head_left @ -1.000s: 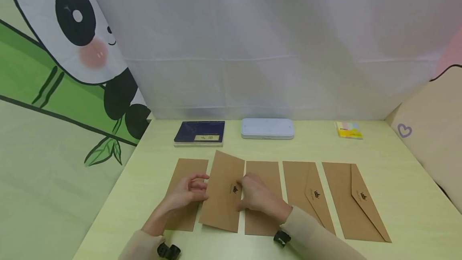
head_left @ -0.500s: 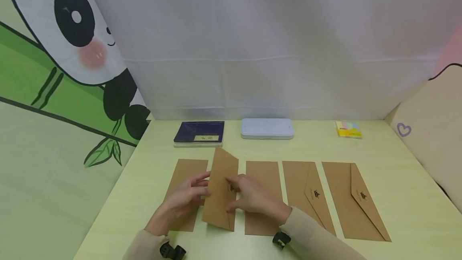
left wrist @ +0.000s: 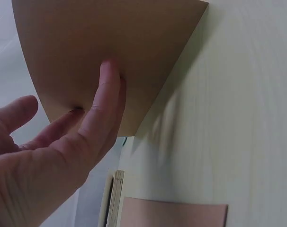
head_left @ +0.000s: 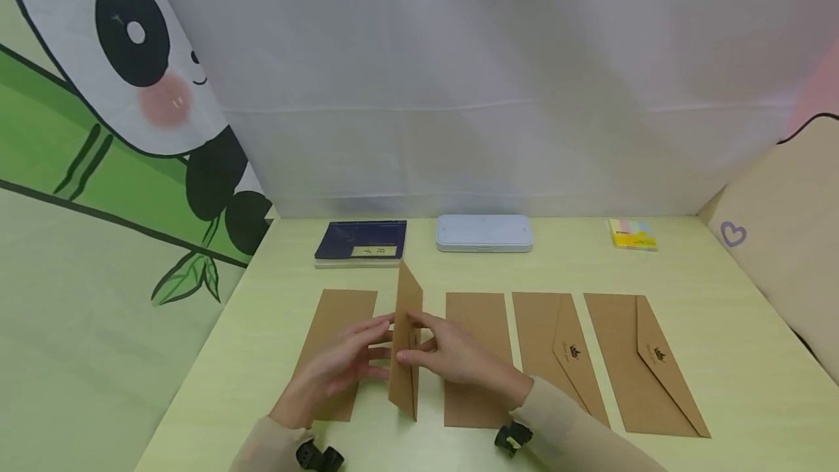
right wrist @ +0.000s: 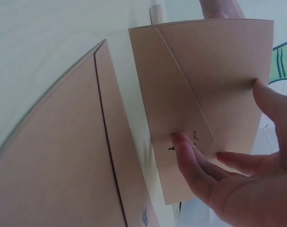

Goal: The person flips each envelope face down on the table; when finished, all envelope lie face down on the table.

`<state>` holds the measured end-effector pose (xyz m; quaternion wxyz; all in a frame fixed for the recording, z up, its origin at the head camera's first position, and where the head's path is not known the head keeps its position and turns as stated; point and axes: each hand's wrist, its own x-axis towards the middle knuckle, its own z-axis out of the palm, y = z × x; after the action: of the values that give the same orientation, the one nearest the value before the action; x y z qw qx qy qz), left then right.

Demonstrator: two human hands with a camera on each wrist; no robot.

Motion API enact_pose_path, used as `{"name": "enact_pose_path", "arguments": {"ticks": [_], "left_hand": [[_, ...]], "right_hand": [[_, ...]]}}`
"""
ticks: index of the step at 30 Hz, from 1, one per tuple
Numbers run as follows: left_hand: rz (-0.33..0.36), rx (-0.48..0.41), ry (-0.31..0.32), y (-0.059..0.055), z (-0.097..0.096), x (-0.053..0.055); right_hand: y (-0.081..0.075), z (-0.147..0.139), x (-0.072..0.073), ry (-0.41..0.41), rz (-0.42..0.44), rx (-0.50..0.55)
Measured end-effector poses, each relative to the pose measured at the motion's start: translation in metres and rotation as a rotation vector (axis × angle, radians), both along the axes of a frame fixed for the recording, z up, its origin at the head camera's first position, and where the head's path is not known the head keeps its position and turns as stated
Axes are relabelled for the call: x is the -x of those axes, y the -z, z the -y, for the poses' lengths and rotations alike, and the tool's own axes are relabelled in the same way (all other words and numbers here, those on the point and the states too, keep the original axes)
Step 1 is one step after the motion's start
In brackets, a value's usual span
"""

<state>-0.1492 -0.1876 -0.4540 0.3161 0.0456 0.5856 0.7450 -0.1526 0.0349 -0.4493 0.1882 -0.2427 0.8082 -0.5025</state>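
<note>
A brown kraft envelope stands tilted up on its long edge between the two hands. In the left wrist view its plain back faces my left hand, whose extended fingertips press on it while the thumb stays apart. My right hand sets spread fingertips on the flap side, some over the small printed crown, with the thumb at the upper edge. Flat on either side lie another envelope to the left and a plain-faced envelope to the right.
Farther right lie two envelopes with flaps showing, one beside the other. Along the back of the pale table sit a dark blue notebook, a light blue case and a yellow pack of sticky notes.
The envelope has tipped up from a slant to nearly edge-on in the head view. The right hand has moved left with it, and the left hand has come slightly right against its back.
</note>
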Motion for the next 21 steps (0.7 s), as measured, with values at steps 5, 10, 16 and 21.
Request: {"name": "enact_pose_path", "arguments": {"ticks": [5, 10, 16, 21], "left_hand": [[-0.001, -0.009, 0.005, 0.004, -0.003, 0.0], [-0.01, 0.011, 0.022, 0.007, -0.008, 0.001], [-0.032, 0.061, 0.023, 0.009, -0.009, 0.0], [-0.08, 0.143, 0.025, 0.011, -0.01, 0.0]], "right_hand": [[-0.004, 0.001, -0.003, 0.006, 0.017, 0.04], [-0.007, 0.001, -0.005, 0.024, 0.029, 0.061], [-0.011, -0.001, -0.007, 0.016, 0.07, 0.11], [-0.016, -0.005, -0.011, 0.012, 0.132, 0.172]]}}
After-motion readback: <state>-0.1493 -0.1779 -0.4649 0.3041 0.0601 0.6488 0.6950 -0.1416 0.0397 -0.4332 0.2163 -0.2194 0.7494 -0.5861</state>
